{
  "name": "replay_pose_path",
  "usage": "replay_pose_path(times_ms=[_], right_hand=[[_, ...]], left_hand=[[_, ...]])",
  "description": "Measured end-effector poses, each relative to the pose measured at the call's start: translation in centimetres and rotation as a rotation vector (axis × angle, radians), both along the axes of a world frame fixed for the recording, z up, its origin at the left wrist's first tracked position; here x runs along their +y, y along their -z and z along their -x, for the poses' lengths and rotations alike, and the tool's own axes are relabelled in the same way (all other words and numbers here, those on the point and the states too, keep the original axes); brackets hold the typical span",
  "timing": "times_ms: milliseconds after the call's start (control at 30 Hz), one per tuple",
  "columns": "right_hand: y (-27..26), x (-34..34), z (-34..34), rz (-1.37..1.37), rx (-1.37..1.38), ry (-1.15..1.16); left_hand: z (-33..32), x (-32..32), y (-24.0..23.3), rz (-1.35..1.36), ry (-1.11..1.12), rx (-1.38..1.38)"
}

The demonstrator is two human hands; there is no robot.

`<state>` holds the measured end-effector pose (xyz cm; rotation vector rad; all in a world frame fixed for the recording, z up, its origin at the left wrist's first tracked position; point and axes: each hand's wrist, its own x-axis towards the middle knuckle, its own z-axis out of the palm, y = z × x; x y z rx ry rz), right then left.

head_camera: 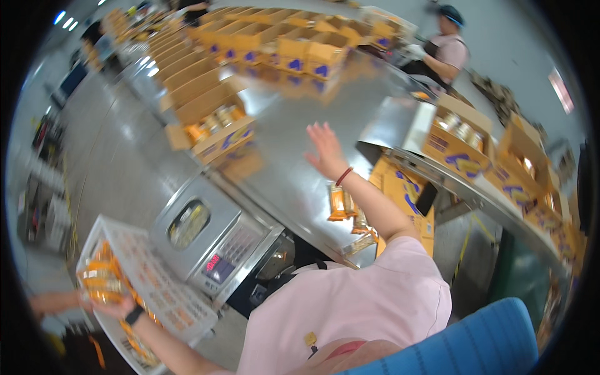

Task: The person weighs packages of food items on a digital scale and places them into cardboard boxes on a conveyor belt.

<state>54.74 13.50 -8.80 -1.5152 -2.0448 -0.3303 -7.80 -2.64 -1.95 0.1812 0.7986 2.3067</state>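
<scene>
My left hand (115, 305), with a black band on its wrist, holds several orange-and-clear wrapped snack packets (101, 281) over a white plastic crate (159, 276). Another person's forearm (54, 302) reaches in from the left edge and meets the same packets; whether that hand grips them is hard to tell. More orange packets (143, 344) lie inside the crate. Over the steel table (286, 178), my right hand (326, 152) is spread and holds nothing. Below that wrist lie a few wrapped packets (337, 204), partly hidden by my forearm.
A weighing scale (225, 243) with a red display stands between crate and table. An open carton (218, 129) holds packets; rows of cartons (286, 49) stand beyond. Filled cartons (461, 136) line a conveyor at right. A phone (426, 199) lies on flat cardboard (398, 185). A co-worker (443, 51) stands at upper right.
</scene>
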Motion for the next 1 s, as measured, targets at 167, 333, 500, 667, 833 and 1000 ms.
replay_pose_path(times_ms=[167,333,500,667,833,1000], right_hand=[[-13.7,-6.6,-13.8,-0.027,-0.406,0.848],[-15.0,-14.1,-24.8,0.259,-0.689,1.082],[-18.1,-11.2,-13.6,0.214,-0.789,0.725],[-16.6,-9.8,-1.8,-0.040,-0.382,0.055],[-9.0,-5.7,13.9,-0.303,-0.191,-0.669],[-2.4,-5.3,27.5,0.026,-0.313,-0.927]], left_hand=[[-2.1,0.0,-1.0,0.133,0.013,-0.028],[-3.5,0.9,-1.1,0.084,0.182,-0.013],[-2.0,-1.5,-0.3,-0.081,0.347,0.024],[-5.4,0.5,-1.1,-0.229,0.549,0.032],[-7.4,1.4,-1.4,-0.248,0.561,0.055],[-7.0,1.9,0.0,-0.064,0.422,0.000]])
